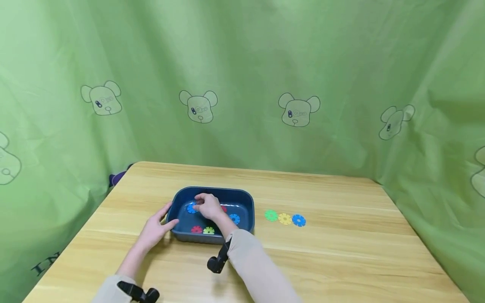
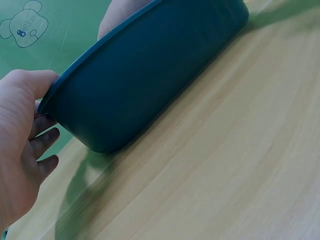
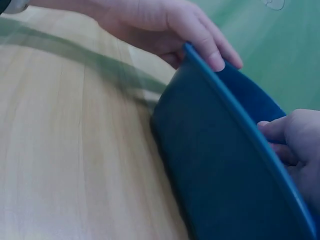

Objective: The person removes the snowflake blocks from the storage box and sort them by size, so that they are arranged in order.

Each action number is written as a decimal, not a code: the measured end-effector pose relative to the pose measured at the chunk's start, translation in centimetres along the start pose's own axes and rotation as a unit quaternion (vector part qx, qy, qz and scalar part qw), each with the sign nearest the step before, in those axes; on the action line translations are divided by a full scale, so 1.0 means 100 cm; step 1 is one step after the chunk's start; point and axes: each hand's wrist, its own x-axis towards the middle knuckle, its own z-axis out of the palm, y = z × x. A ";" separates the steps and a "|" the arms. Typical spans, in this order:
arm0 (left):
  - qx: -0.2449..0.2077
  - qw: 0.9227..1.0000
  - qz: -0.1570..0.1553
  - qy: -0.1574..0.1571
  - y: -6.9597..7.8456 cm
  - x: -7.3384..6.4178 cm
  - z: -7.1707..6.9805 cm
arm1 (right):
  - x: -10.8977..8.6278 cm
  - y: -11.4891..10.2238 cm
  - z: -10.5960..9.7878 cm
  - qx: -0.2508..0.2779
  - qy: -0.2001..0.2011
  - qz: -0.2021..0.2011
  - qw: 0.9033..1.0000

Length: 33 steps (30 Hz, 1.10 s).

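A dark blue rectangular plastic basin (image 1: 197, 238) stands on the wooden table, with several notched snowflake discs on its floor. My left hand (image 1: 153, 229) grips its left end; in the left wrist view the thumb lies over the rim and the other fingers curl outside the wall. My right hand (image 1: 208, 207) reaches down inside, thumb and index finger apart beside a blue snowflake disc (image 1: 191, 208). Near the front wall lie a red disc (image 1: 196, 229) and a yellow-green disc (image 1: 209, 230). Another blue disc (image 1: 235, 218) is to the right. In the right wrist view, the basin wall partly hides the right fingers.
On the table right of the basin, a green disc (image 1: 270, 215), a yellow disc (image 1: 285, 219) and a blue disc (image 1: 299, 220) lie in a row. A green curtain (image 1: 242, 143) with bear-head prints hangs behind the table (image 1: 341, 252). Something purple (image 1: 118, 177) shows past its back left corner.
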 end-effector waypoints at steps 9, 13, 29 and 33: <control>-0.008 1.000 -0.001 0.012 -0.001 0.001 0.001 | 0.000 0.003 0.005 -0.030 -0.021 0.001 0.999; -0.004 1.000 0.000 0.012 -0.001 0.002 0.000 | 0.001 0.003 0.005 -0.066 -0.038 0.001 0.997; -0.006 1.000 0.001 0.016 -0.003 0.001 0.002 | -0.002 0.006 0.008 -0.142 -0.063 -0.039 0.987; -0.007 1.000 0.001 0.013 -0.001 0.001 0.001 | -0.001 0.007 0.009 -0.202 -0.067 -0.055 0.976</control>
